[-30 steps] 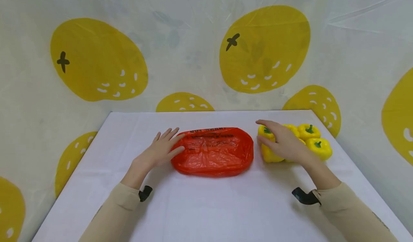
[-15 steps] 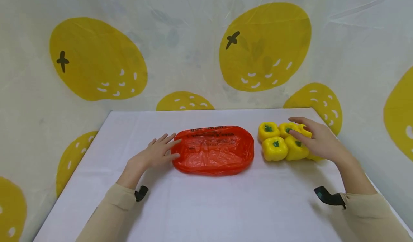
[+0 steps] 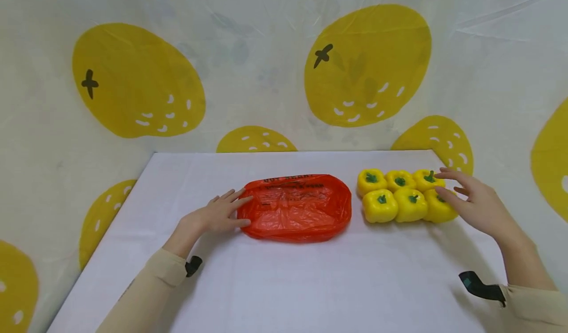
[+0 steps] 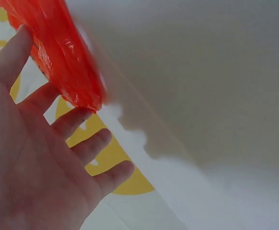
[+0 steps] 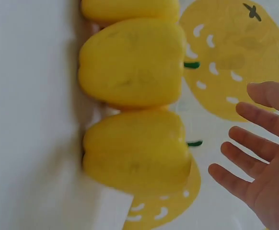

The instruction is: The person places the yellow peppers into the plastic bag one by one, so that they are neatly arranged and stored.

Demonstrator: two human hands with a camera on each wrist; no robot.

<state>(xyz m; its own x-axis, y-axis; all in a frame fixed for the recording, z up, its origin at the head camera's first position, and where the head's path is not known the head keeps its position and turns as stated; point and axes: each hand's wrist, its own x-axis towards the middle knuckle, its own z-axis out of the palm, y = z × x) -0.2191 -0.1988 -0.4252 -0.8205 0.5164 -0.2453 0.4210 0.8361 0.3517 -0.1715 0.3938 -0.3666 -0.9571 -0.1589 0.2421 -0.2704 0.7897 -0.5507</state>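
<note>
A red plastic bag (image 3: 297,212) with dark printing lies on the middle of the table in the head view, its mouth facing up. My left hand (image 3: 219,213) is at its left end, thumb and fingertips at the rim, fingers spread and fairly straight; the left wrist view shows the bag (image 4: 70,57) by the index and middle fingertips. Several yellow bell peppers (image 3: 411,204) with green stems stand in two rows right of the bag. Over the right end of those rows is my right hand (image 3: 481,207), fingers extended and holding nothing; in the right wrist view it is beside the peppers (image 5: 134,62).
A white cloth covers the table (image 3: 284,283). Behind it hangs a pale curtain (image 3: 253,76) with large yellow fruit prints, which also closes in the left and right sides. A dark strap piece (image 3: 481,286) sticks out at the right sleeve.
My right hand has moved right along the peppers, from the left end of the rows to the right end. The left hand has barely shifted; bag and peppers look unmoved.
</note>
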